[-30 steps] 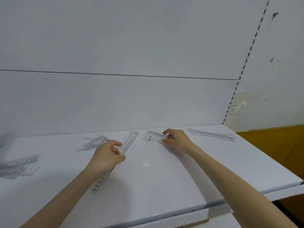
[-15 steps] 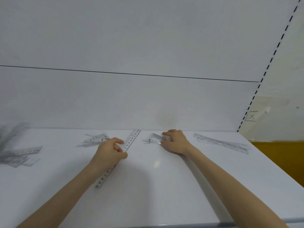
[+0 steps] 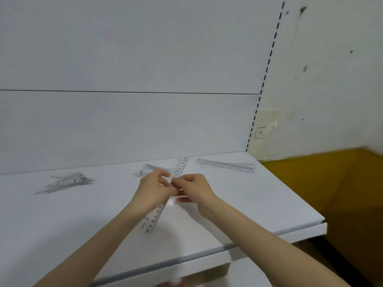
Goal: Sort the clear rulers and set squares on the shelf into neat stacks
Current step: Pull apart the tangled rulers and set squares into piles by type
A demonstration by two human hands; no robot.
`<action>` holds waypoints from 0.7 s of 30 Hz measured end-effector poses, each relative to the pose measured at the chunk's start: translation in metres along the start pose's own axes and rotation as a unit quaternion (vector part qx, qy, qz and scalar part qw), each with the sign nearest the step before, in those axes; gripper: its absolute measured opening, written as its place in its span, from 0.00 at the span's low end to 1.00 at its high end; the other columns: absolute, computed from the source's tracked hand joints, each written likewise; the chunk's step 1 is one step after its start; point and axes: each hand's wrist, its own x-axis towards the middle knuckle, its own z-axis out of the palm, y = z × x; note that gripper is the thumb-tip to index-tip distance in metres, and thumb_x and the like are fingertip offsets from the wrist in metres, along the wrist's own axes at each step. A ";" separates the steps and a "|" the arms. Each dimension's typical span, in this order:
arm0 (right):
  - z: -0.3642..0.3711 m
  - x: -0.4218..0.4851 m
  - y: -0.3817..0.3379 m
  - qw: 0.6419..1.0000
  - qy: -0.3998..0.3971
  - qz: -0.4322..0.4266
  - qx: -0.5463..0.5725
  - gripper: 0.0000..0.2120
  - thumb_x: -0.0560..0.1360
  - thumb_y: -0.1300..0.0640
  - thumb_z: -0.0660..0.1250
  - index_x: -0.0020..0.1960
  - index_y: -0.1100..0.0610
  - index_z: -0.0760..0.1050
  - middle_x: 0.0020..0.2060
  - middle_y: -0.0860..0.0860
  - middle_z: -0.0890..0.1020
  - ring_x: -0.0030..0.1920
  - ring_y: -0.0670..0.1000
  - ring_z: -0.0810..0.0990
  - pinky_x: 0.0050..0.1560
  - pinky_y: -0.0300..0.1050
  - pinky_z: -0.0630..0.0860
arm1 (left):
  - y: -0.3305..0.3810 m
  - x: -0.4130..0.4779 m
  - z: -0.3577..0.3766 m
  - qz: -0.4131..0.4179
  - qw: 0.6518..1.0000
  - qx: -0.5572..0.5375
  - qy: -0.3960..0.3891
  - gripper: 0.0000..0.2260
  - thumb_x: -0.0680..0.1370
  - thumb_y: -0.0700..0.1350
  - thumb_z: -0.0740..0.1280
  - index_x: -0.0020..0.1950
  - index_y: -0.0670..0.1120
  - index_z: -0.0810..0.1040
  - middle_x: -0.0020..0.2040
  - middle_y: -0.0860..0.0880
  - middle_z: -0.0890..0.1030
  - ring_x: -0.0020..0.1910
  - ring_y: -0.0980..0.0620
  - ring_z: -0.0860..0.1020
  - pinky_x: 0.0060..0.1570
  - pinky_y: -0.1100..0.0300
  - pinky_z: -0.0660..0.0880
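A long clear ruler (image 3: 154,219) runs diagonally across the middle of the white shelf (image 3: 259,204), and my left hand (image 3: 154,188) grips it near its middle. My right hand (image 3: 195,188) meets the left one and pinches a clear set square (image 3: 154,169) that crosses the ruler's far part. The hands hide where the two pieces overlap. A loose heap of clear set squares (image 3: 65,182) lies to the left. Another clear ruler stack (image 3: 226,165) lies at the back right.
The shelf's back panel (image 3: 124,125) rises right behind the pieces. The shelf ends at a front lip (image 3: 186,259) and a right edge, with a yellow-brown floor (image 3: 342,193) beyond. A slotted upright (image 3: 263,83) marks the right corner.
My hands have come together at the shelf's middle: the left brought the long ruler rightward, the right brought the set square onto it. The camera view has shifted right.
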 end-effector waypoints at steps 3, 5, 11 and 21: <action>-0.035 -0.002 0.002 0.999 0.018 0.044 0.003 0.07 0.74 0.65 0.62 0.39 0.60 0.76 0.38 0.58 0.82 0.36 0.54 0.82 0.41 0.46 0.81 | 0.012 -0.007 0.027 0.047 0.998 0.018 -0.048 0.18 0.71 0.47 0.74 0.58 0.50 0.74 0.44 0.50 0.80 0.29 0.55 0.79 0.32 0.65 0.72; -0.064 0.001 0.001 0.997 0.016 0.074 0.005 0.08 0.76 0.66 0.58 0.41 0.61 0.74 0.35 0.56 0.81 0.32 0.52 0.81 0.37 0.46 0.80 | 0.014 -0.009 0.035 0.085 0.991 0.080 -0.061 0.13 0.74 0.51 0.71 0.56 0.52 0.75 0.45 0.53 0.80 0.34 0.57 0.79 0.34 0.67 0.72; -0.151 0.058 -0.007 0.956 0.078 0.006 -0.281 0.11 0.79 0.58 0.59 0.47 0.55 0.80 0.34 0.48 0.76 0.37 0.51 0.74 0.36 0.38 0.70 | -0.006 -0.012 0.014 0.119 0.956 0.263 -0.041 0.11 0.76 0.51 0.65 0.57 0.56 0.72 0.49 0.59 0.74 0.43 0.60 0.74 0.49 0.60 0.73; -0.170 0.107 -0.001 0.868 -0.031 -0.106 -0.484 0.18 0.72 0.57 0.70 0.62 0.52 0.77 0.52 0.47 0.81 0.48 0.46 0.76 0.36 0.22 0.66 | -0.049 -0.029 -0.061 0.024 0.934 0.353 0.046 0.05 0.75 0.47 0.66 0.50 0.55 0.76 0.43 0.58 0.76 0.41 0.60 0.75 0.46 0.59 0.74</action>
